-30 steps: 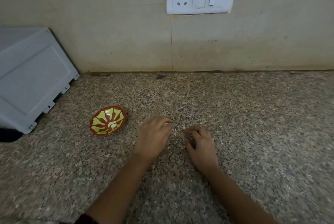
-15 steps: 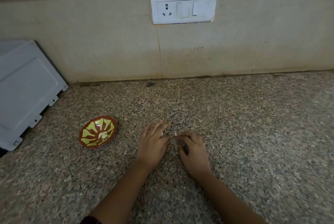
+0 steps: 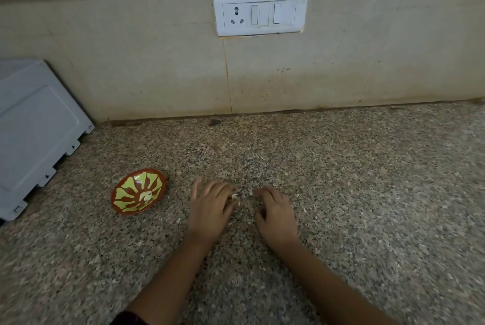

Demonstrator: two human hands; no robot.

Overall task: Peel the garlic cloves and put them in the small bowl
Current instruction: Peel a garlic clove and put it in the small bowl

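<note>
L hand spread on clove | R hand curled, hold unclear | tip: pin clove, nail-split skin; bowl desk-left

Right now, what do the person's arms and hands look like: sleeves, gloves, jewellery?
Both the left hand and right hand are bare: no gloves, rings or watch visible. Forearms are uncovered; a dark maroon sleeve edge shows on the left arm at the bottom.

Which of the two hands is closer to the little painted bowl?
The left hand. It lies just right of the red-and-yellow small bowl, while the right hand rests beyond it, farther from the bowl.
</note>
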